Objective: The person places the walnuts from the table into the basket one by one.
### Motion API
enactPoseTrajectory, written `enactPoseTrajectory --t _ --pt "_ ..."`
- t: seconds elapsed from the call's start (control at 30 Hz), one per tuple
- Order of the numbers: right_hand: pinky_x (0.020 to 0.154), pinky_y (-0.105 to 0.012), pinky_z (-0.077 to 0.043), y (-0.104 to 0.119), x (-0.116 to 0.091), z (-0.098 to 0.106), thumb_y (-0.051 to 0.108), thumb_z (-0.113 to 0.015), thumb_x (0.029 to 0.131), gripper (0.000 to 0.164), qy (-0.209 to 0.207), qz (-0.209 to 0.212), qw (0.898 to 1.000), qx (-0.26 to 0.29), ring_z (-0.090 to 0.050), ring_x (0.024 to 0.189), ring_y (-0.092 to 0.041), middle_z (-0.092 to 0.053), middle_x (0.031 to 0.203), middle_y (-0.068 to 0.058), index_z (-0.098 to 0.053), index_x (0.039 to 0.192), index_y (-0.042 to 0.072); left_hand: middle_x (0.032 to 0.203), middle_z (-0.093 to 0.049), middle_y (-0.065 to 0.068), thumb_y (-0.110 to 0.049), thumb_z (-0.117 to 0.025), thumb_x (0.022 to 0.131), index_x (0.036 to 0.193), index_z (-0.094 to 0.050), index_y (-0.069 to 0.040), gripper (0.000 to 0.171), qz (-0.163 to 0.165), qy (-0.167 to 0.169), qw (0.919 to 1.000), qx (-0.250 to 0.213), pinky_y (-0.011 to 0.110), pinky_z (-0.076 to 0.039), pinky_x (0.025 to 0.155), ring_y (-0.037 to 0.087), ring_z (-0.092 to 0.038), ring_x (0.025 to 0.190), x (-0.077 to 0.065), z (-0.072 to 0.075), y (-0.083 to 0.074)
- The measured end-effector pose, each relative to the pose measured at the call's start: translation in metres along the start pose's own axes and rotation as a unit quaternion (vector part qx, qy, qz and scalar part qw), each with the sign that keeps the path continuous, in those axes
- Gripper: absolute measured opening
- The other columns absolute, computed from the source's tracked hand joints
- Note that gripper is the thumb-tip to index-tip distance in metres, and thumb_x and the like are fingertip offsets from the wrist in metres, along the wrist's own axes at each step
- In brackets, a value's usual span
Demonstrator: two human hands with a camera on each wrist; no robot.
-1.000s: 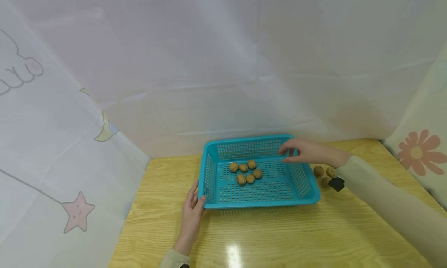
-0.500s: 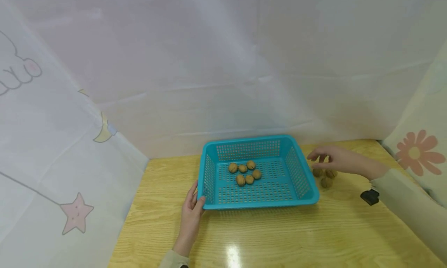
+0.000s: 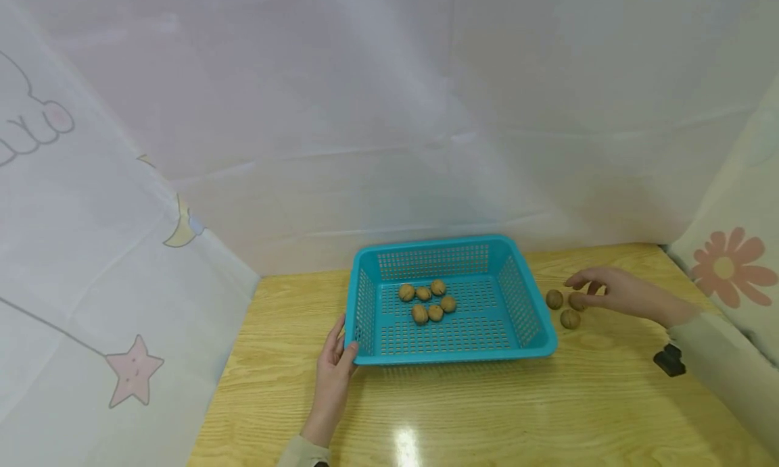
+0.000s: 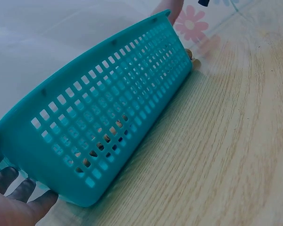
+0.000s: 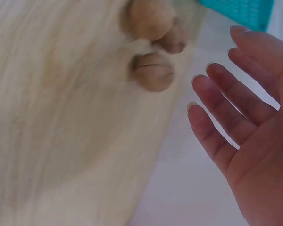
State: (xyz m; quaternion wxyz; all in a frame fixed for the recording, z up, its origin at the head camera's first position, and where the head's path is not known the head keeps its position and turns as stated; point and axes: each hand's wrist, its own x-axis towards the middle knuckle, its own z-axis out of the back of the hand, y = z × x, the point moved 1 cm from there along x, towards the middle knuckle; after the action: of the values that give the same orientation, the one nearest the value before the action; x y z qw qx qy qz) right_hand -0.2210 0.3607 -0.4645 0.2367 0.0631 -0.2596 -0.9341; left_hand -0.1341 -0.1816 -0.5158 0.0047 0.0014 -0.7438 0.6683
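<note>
A turquoise plastic basket (image 3: 453, 354) with slotted walls stands on the table, with several walnuts (image 3: 420, 313) grouped on the left half of its floor. My left hand (image 3: 331, 379) grips the basket's left side near the front corner, thumb over the rim; in the left wrist view the fingers (image 4: 42, 205) lie against the outer wall. To the right of the basket sit three loose walnuts (image 3: 570, 319). My right hand (image 3: 621, 292) is over them, its fingers loosely bent and holding nothing. In the right wrist view the walnuts (image 5: 153, 72) lie beyond the spread fingertips.
The wooden table (image 3: 462, 413) reaches back to a pale sheet (image 3: 389, 115) hung behind the basket. More printed sheeting stands on the left, with a pink star (image 3: 136, 372), and on the right, with a red flower (image 3: 727, 267).
My right hand has moved right, from over the basket's right end to above the loose walnuts. My left hand keeps its grip, and the basket has hardly shifted.
</note>
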Motion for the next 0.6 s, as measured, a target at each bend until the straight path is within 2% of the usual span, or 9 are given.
enactPoseTrajectory --t 0.23,0.4,0.6 --pt "0.068 -0.027 -0.056 -0.025 -0.004 -0.014 0.015 -0.074 0.098 0.037 -0.019 -0.008 1.000 -0.001 -0.064 0.087 -0.007 -0.071 0.115 -0.012 -0.067 0.129 -0.003 0.161 -0.039 0.026 -0.015 -0.054 0.110 0.166 -0.022 -0.008 0.065 -0.011 0.001 0.9999 0.007 0.052 -0.050 0.108 0.046 -0.044 0.144 0.001 0.001 0.002" --pt "0.069 -0.027 -0.056 -0.036 -0.006 -0.023 0.019 -0.071 0.101 0.041 -0.010 -0.038 0.999 0.025 -0.063 0.090 -0.008 -0.067 0.120 -0.013 -0.064 0.134 -0.004 0.162 -0.038 0.026 -0.015 -0.053 0.110 0.167 -0.023 -0.011 0.065 -0.007 0.004 1.0000 0.003 0.051 -0.050 0.109 0.045 -0.044 0.144 0.001 0.002 0.003" --pt "0.066 -0.027 -0.055 -0.043 -0.002 -0.029 0.022 -0.067 0.103 0.041 0.004 -0.045 0.998 0.047 -0.061 0.088 -0.009 -0.068 0.117 -0.013 -0.063 0.133 -0.007 0.161 -0.039 0.025 -0.013 -0.052 0.110 0.166 -0.022 -0.009 0.064 -0.008 0.004 1.0000 0.003 0.052 -0.049 0.109 0.044 -0.045 0.143 0.001 0.001 0.001"
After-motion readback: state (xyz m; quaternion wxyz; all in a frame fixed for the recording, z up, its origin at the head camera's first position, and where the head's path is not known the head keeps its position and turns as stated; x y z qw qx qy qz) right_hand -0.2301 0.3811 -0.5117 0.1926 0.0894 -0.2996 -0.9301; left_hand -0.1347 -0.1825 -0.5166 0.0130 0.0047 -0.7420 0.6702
